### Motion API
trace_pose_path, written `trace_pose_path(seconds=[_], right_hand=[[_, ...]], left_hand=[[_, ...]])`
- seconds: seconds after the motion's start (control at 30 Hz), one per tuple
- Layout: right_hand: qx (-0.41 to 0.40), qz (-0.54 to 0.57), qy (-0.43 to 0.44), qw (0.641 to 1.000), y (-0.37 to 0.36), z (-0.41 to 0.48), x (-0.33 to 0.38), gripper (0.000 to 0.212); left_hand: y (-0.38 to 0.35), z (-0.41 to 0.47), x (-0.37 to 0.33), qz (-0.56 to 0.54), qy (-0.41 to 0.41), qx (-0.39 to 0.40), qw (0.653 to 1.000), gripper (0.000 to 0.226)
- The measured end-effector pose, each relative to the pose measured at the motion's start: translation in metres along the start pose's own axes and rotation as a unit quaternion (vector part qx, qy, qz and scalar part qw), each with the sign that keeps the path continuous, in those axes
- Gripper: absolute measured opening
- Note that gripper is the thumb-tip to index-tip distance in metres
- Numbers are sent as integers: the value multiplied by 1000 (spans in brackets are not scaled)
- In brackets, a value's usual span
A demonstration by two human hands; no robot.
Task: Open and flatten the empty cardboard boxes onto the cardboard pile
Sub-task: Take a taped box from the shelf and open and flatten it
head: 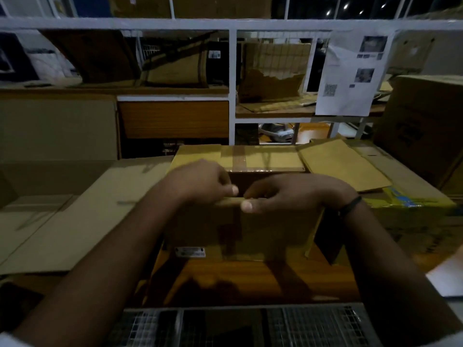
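A brown cardboard box (270, 234) stands on the wooden table in front of me, its top open and its far flap (260, 157) with a strip of tape folded back. My left hand (198, 182) and my right hand (288, 194) meet at the middle of the box's near top edge. Both grip that edge, fingers curled over it and thumbs on the outer face. A white label (190, 252) sits low on the near wall. Flattened cardboard sheets (75, 221) lie to the left.
More flattened cardboard (343, 164) and a yellow-printed box (411, 211) lie to the right, a tall box (423, 126) beyond them. White metal shelving (233, 78) with cardboard stands behind. A wire mesh surface (313, 326) runs along the near edge.
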State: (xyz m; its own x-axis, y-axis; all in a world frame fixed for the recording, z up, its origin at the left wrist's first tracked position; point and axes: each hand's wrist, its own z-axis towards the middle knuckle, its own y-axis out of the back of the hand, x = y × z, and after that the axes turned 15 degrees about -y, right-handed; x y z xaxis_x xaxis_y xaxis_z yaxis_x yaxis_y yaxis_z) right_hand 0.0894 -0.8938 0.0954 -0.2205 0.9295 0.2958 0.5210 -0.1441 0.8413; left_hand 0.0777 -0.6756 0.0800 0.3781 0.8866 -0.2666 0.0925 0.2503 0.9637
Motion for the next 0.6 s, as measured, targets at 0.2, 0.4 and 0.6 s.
trace_pose_path(seconds=[0.2,0.4,0.6], right_hand=[[-183,-77,-76,977,-75,67,-26,80],[-397,-78,-13,914,-120,95,-46,61],[-444,-51,8,894,-126,101,-49,54]], left_hand=[[-96,5,21,99,-41,-68,992,56],[-148,10,36,116,-53,-212,969,53],[-159,11,32,139,-53,-268,952,56]])
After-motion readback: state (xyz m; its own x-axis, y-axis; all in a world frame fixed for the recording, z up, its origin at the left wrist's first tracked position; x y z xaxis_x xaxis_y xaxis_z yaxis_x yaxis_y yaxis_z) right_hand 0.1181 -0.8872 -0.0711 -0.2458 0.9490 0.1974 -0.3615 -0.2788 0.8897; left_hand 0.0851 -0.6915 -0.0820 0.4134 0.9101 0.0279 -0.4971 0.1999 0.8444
